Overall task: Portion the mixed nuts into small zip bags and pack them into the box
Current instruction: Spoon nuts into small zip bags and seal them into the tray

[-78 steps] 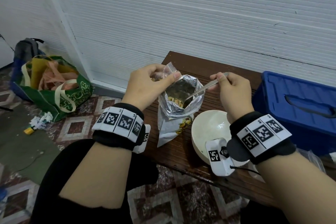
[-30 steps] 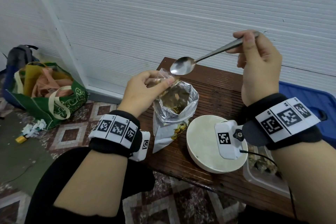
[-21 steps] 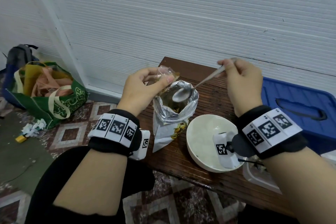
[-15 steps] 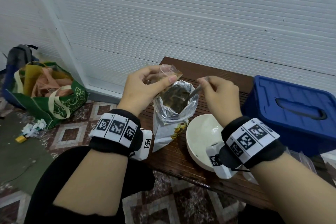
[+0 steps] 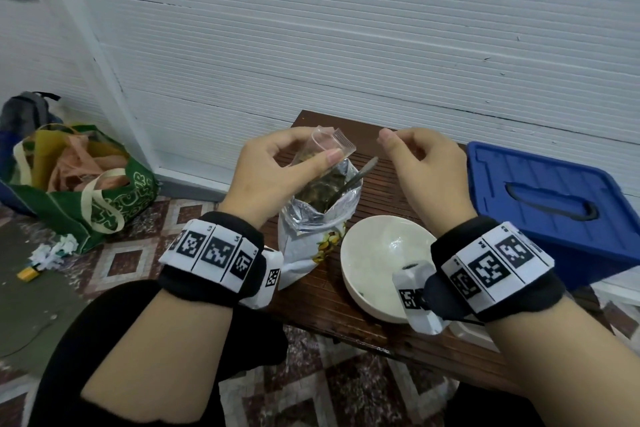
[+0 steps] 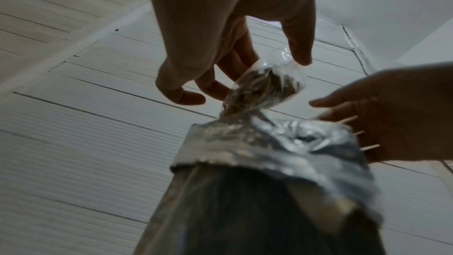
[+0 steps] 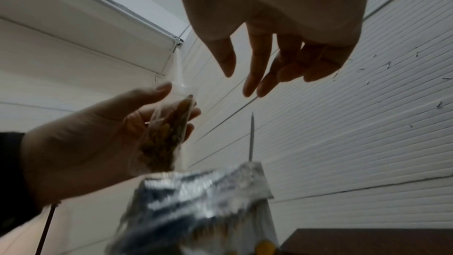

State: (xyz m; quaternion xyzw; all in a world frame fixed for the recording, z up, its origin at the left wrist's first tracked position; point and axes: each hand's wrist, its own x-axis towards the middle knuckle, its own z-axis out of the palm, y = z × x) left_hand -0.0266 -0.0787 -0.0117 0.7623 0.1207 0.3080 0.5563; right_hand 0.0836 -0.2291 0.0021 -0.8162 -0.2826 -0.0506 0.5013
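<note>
My left hand [image 5: 317, 149] pinches a small clear zip bag [image 5: 337, 142] partly filled with nuts, just above the mouth of the foil nut bag [image 5: 311, 236]. From below, the zip bag [image 6: 267, 84] hangs between thumb and fingers of that hand [image 6: 245, 77]. A metal spoon [image 5: 360, 175] stands loose in the foil bag, its handle sticking up to the right. My right hand [image 5: 398, 146] hovers beside the zip bag with fingers loosely curled and holding nothing; the right wrist view shows that hand [image 7: 239, 79] above the spoon handle [image 7: 251, 139].
A white bowl [image 5: 377, 253] sits on the wooden table [image 5: 322, 291] right of the foil bag. A blue lidded box [image 5: 554, 201] stands at the right. A green shopping bag [image 5: 104, 204] lies on the floor at left. The wall is close behind.
My right hand lowered the spoon into the foil bag and let go of it, then rose toward the zip bag. The left hand kept holding the zip bag.
</note>
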